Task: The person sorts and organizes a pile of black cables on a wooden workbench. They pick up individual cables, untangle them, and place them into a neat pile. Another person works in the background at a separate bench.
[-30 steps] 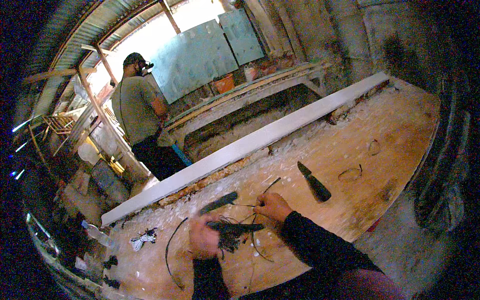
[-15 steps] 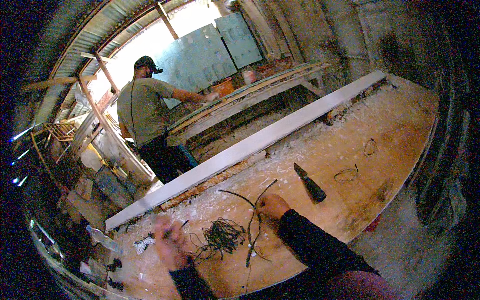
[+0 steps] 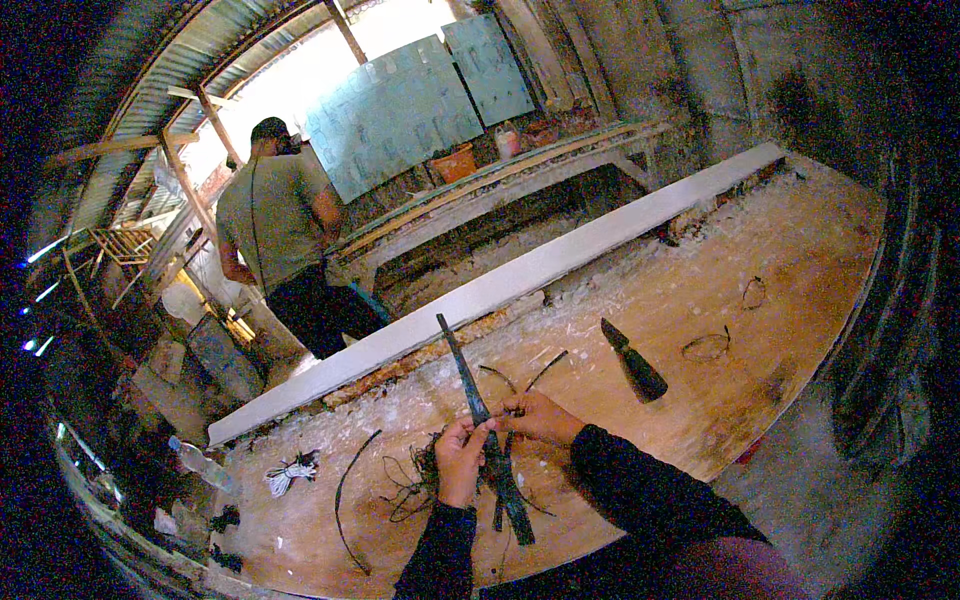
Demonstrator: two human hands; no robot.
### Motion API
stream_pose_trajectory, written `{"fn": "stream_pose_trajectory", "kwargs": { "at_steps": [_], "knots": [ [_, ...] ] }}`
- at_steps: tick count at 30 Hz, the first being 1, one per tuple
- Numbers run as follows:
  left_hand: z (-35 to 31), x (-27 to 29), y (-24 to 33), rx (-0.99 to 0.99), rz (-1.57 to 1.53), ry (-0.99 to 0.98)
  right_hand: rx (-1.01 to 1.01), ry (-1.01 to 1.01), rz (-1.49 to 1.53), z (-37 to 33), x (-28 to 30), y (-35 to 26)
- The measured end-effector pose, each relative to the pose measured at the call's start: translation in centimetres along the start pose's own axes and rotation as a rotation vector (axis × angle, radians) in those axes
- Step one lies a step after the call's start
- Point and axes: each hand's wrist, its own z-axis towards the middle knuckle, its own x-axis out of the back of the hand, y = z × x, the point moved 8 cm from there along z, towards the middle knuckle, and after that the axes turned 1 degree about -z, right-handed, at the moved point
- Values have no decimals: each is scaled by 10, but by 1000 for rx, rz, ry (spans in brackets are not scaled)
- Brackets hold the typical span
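Observation:
My left hand is closed around a long, dark, flat strip near its middle, above the plywood table. Fingertips of my right hand meet the left thumb at the strip and pinch crossed thin dark strips, whose ends stick out beyond the fingers. The fingers partly hide where these pieces cross. Behind the left hand lies a tangle of thin dark cord. One curved thin dark strip rests on the table left of that hand. To the right lies a short knife-like tool with a thick dark handle.
A long white board runs along the table's far edge. Loose cord loops lie at the right, a white cord bundle and a clear bottle at the left. Beyond, a person stands by another bench.
My left hand, earlier empty-looking and blurred at the left, has moved right to meet my right hand and now holds the long flat strip. The other person has drawn an arm back from the far bench.

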Motion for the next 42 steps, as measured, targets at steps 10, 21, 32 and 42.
{"fn": "stream_pose_trajectory", "kwargs": {
  "at_steps": [10, 21, 32, 42],
  "knots": [
    [-1, -1, -1, 18, -101, -27, 26, 18, 184, -7, 1, -9],
    [1, 4, -8, -46, 42, 42, 207, 152, 3, -1, 5, -8],
    [-1, 0, -1, -47, 3, -28, 258, 195, -28, -15, 3, -29],
    [-5, -9, 5, -34, -12, -114, 341, 254, -167, -18, 4, -36]
  ]
}}
